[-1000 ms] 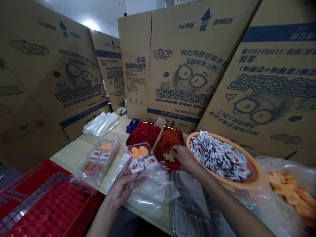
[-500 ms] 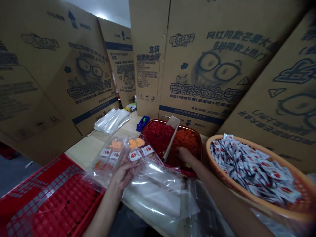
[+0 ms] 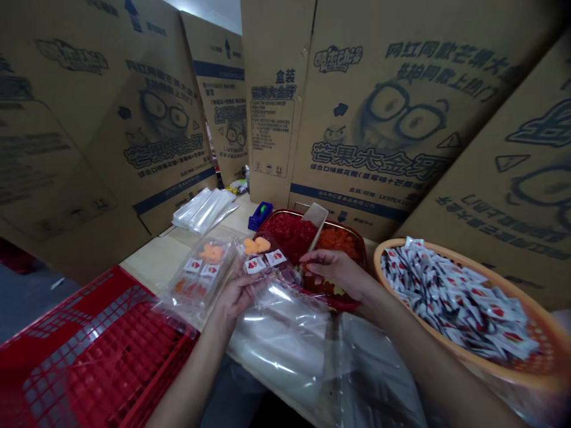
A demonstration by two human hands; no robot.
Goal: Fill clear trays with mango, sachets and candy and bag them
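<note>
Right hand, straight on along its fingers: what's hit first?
Probably the clear plastic pack of orange candy pieces and red-and-white sachets, held by the left hand, just ahead of the right hand's fingertips. Depth is unclear, so they may pass above its edge.

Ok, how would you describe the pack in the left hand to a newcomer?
Right of the red crate, find the left hand. It holds a clear pack of orange pieces and white sachets; the matching pack beside it lies on the table.
</note>
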